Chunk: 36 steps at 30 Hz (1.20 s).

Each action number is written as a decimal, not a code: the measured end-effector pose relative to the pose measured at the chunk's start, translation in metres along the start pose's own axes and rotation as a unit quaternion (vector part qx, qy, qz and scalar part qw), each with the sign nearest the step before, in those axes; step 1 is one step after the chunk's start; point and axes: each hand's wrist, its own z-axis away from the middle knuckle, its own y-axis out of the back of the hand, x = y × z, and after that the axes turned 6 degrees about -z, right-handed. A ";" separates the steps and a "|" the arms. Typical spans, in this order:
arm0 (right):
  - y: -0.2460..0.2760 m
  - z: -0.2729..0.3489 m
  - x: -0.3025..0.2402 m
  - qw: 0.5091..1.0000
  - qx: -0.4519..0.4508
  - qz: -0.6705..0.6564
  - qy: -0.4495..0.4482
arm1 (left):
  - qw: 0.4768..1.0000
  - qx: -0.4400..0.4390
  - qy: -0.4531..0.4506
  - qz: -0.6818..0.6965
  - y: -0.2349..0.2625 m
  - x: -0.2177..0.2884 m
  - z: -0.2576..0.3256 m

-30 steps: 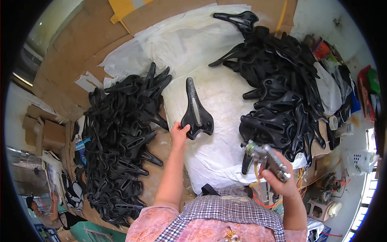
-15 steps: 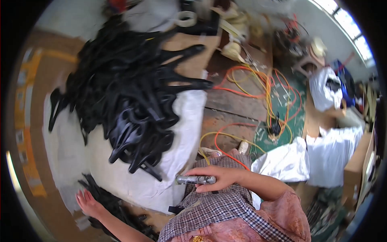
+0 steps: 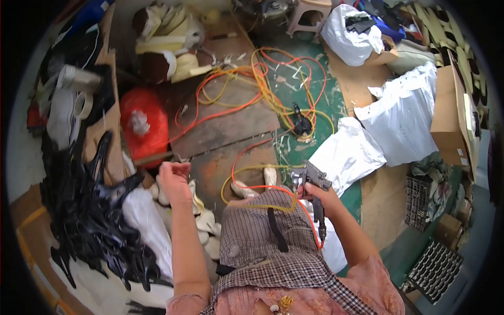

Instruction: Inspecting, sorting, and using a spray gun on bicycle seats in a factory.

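Observation:
My right hand (image 3: 321,197) is closed around a grey metal air gun (image 3: 315,178), held in front of my checked apron. Its black handle points down, where an orange air hose joins it. My left hand (image 3: 177,181) is raised over the front left, with nothing visible in it. Its fingers are slightly bent and apart, a little blurred. Just beyond it stands a red plastic bag (image 3: 144,123), and pale moulded pieces (image 3: 207,223) lie below and beside my left forearm. At the left is a heap of glossy black moulded pieces (image 3: 100,231) on white sheeting.
Orange and yellow hoses (image 3: 247,79) coil over the brown boards and green floor ahead. White sacks (image 3: 346,155) and a cardboard box (image 3: 451,118) stand at the right. A pale stool (image 3: 310,16) is at the back, and a black crate (image 3: 433,270) lies at the lower right.
My view has turned right, so the black heap sits further left. My left hand has gone from the black pieces to the front left; my right hand now holds the air gun further out.

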 end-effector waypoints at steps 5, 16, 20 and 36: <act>0.013 -0.040 -0.013 1.000 0.002 -0.013 -0.012 | 0.995 0.005 0.094 -0.042 -0.053 -0.080 -0.055; 0.151 -0.263 0.077 0.892 -0.121 0.435 0.022 | 0.945 -0.103 0.082 -0.299 -0.243 -0.319 -0.180; 0.230 -0.334 0.098 0.812 -0.185 0.553 -0.026 | 0.879 -0.267 0.068 -0.390 -0.335 -0.509 -0.202; 0.342 -0.372 0.078 0.866 -0.197 0.443 0.117 | 0.643 -0.325 0.035 -0.693 -0.436 -0.794 -0.139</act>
